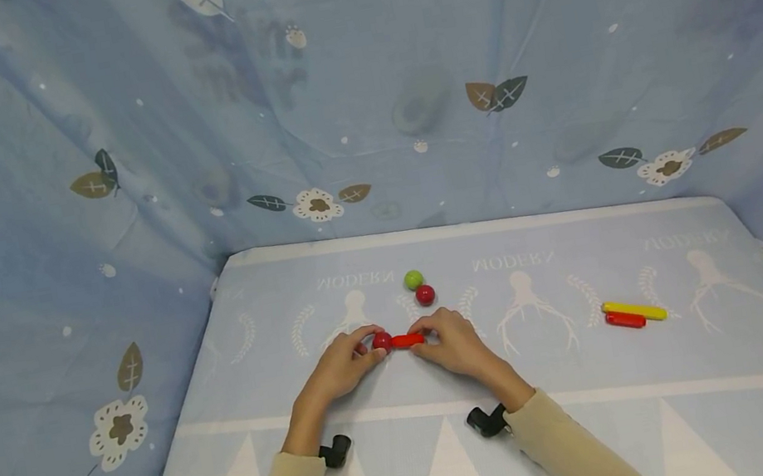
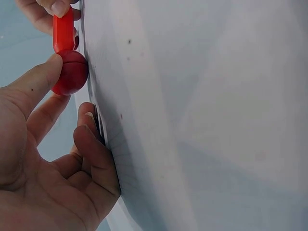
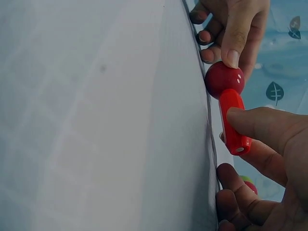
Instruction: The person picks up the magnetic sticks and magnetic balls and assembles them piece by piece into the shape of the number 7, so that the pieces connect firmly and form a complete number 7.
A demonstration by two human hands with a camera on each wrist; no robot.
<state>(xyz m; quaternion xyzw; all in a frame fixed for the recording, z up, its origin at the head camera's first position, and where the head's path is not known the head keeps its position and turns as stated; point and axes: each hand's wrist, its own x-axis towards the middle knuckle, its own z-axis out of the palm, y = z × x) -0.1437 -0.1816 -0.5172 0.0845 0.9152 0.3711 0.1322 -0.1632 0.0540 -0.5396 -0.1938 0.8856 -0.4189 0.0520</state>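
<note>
Between thumb and fingertips, my left hand (image 1: 340,367) pinches a dark red ball (image 2: 72,74) low over the table. A short bright red rod (image 3: 232,120) is pinched by my right hand (image 1: 456,341). One end of the rod touches the ball, and its free end shows a small pale disc in the right wrist view. Just beyond the hands in the head view, a green ball (image 1: 414,280) and a second dark red ball (image 1: 425,295) lie close together.
To the right on the patterned cloth-covered table (image 1: 564,376) lie a yellow rod (image 1: 633,310) and a shorter red rod (image 1: 626,320), side by side. A blue leaf-print curtain (image 1: 360,107) rises behind the table and at both sides.
</note>
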